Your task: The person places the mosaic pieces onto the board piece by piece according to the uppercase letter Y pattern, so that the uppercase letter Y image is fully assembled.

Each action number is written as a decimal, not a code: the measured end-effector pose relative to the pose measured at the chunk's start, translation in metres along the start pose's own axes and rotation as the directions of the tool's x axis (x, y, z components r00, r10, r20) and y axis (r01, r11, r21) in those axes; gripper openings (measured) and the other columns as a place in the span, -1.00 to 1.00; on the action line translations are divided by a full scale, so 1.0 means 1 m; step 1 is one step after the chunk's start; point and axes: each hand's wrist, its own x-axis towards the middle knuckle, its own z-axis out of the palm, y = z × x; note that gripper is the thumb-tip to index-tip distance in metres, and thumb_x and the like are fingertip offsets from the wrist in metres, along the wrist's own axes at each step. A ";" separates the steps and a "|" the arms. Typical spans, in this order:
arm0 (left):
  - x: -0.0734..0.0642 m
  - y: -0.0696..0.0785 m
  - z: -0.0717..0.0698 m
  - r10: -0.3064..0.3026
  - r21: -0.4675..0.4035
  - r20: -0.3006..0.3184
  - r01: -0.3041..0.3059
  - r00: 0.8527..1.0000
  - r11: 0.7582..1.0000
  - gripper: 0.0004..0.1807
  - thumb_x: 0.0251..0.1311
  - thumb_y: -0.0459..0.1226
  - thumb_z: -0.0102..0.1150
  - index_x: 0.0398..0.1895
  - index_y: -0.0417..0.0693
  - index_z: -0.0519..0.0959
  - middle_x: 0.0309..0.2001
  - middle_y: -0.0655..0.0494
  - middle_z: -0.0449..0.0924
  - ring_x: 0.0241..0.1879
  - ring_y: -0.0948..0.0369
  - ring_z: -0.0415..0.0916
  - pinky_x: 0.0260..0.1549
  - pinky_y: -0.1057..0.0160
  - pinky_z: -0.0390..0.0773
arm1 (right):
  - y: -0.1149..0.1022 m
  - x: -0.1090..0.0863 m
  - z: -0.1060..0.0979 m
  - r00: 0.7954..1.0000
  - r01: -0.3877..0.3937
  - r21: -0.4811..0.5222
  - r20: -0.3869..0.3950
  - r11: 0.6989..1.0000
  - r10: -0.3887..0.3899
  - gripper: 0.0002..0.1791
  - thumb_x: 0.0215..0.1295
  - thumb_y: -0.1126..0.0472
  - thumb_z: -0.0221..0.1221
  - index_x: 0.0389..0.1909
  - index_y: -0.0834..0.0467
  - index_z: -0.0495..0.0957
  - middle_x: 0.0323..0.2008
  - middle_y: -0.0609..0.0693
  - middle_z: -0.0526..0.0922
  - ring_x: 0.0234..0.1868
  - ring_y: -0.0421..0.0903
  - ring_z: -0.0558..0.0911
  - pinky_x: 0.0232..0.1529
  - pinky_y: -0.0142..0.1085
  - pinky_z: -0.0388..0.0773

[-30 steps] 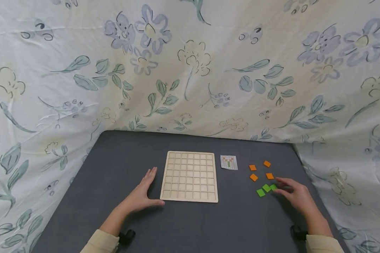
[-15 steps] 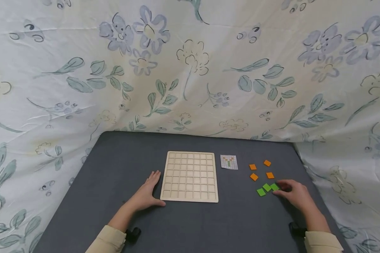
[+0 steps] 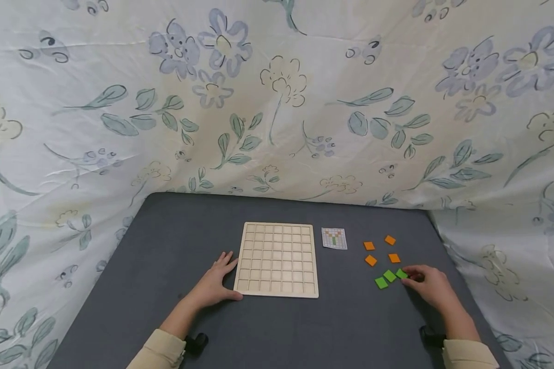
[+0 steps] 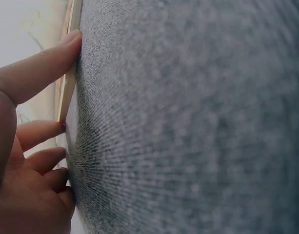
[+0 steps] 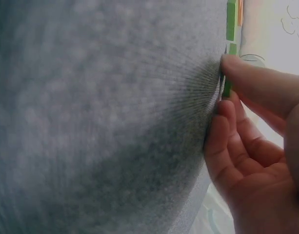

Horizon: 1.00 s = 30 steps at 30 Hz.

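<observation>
The wooden grid board [image 3: 277, 260] was touched at its near left corner by the left hand [image 3: 212, 284], its fingers spread and its thumb set against the near edge. On the right of the dark table [image 3: 277, 333], the rightmost green tile [image 3: 401, 273] was pinched between thumb and finger by the right hand [image 3: 429, 287]. Two other green tiles [image 3: 390, 276] were seen just left of it, four orange tiles [image 3: 369, 246] farther back. A small printed card [image 3: 334, 239] was placed between board and orange tiles.
</observation>
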 end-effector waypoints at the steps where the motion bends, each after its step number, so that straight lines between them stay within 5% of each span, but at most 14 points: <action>1: 0.000 0.000 0.000 -0.003 0.000 0.001 0.003 1.000 1.000 0.17 -0.16 -0.01 0.65 0.55 -0.10 0.23 0.61 -0.14 -0.04 0.60 -0.19 -0.25 0.43 -0.37 -0.01 | 0.000 -0.001 0.000 1.000 0.003 -0.001 -0.007 1.000 -0.003 -0.55 0.23 0.15 0.40 0.06 0.32 0.65 -0.13 0.26 0.71 -0.16 0.16 0.68 -0.17 0.09 0.59; 16: 0.000 0.000 -0.003 -0.020 0.001 0.004 0.020 1.000 1.000 0.18 -0.18 0.01 0.65 0.55 -0.08 0.24 0.61 -0.12 -0.02 0.59 -0.23 -0.21 0.40 -0.41 0.00 | -0.020 -0.002 -0.002 0.991 0.091 -0.004 -0.100 0.996 -0.091 -0.63 0.22 0.26 0.40 0.03 0.30 0.68 -0.05 0.31 0.63 -0.10 0.29 0.67 -0.18 0.09 0.65; 30: 0.001 -0.002 -0.002 -0.008 0.004 0.002 0.008 1.000 1.000 0.17 -0.19 0.01 0.65 0.54 -0.09 0.25 0.60 -0.15 0.01 0.60 -0.21 -0.20 0.41 -0.40 0.01 | -0.038 -0.001 0.001 0.980 0.146 -0.029 -0.130 0.989 -0.149 -0.67 0.22 0.28 0.39 -0.01 0.32 0.69 -0.05 0.28 0.61 -0.18 0.19 0.67 -0.25 0.04 0.65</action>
